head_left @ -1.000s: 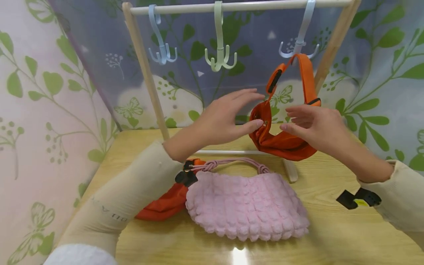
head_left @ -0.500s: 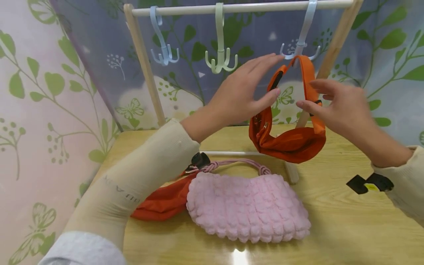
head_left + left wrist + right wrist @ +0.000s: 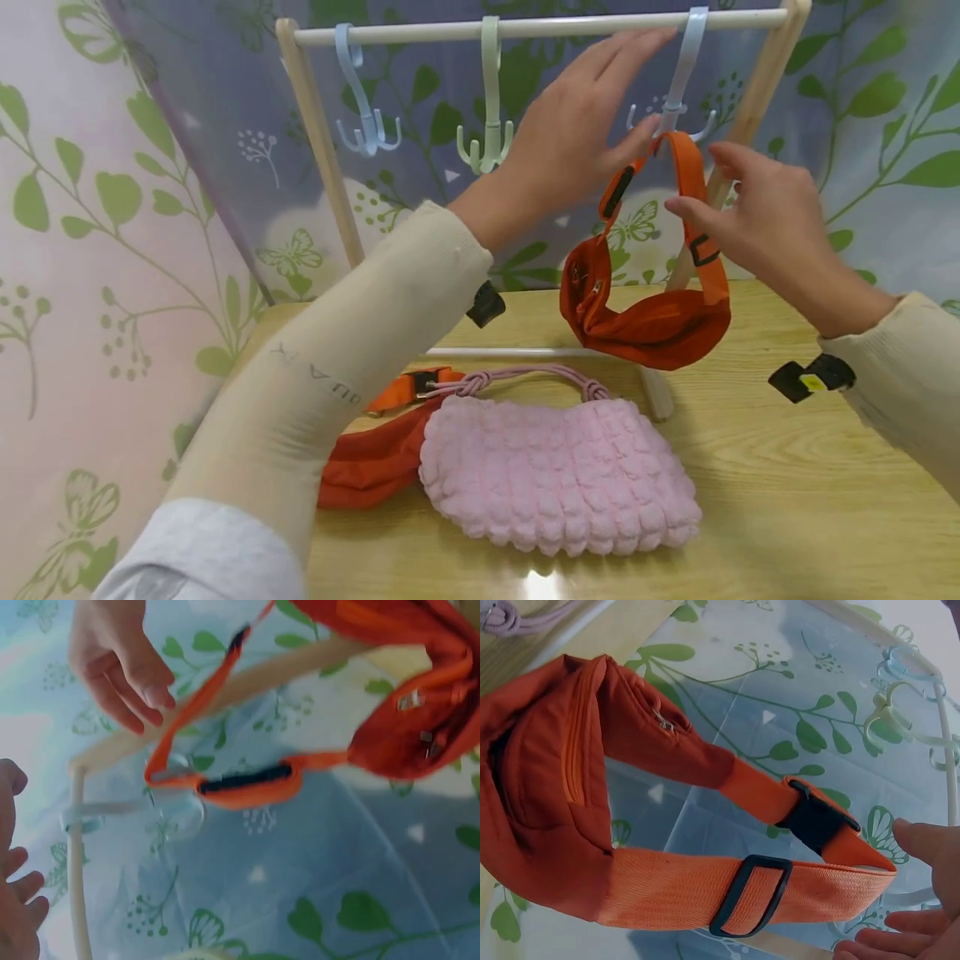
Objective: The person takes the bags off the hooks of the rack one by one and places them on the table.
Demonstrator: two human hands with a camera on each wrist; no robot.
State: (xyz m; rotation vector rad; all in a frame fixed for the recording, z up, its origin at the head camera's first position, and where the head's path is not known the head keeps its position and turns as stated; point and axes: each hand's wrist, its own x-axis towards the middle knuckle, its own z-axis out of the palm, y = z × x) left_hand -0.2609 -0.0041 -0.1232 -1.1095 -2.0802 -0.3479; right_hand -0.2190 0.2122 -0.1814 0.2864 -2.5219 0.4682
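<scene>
An orange belt bag hangs by its strap from the right light-blue hook. In the right wrist view its strap shows a black slider and a black clip buckle. My left hand, fingers stretched, is raised left of that hook, in front of the rack. Beside the strap on the right is my right hand, fingers loosely bent and holding nothing. Its thumb overlaps the strap in the head view; whether they touch is unclear. In the left wrist view, the right hand appears apart from the strap.
A pink puffy handbag lies on the wooden table, partly over a second orange-red bag. The rack's white bar also carries a blue hook and a green hook. A leaf-patterned backdrop stands behind.
Both hands have moved up from beside the bag's body to its strap and hook, the left one farthest. The bag stays hanging, swaying slightly. The bags on the table stay put.
</scene>
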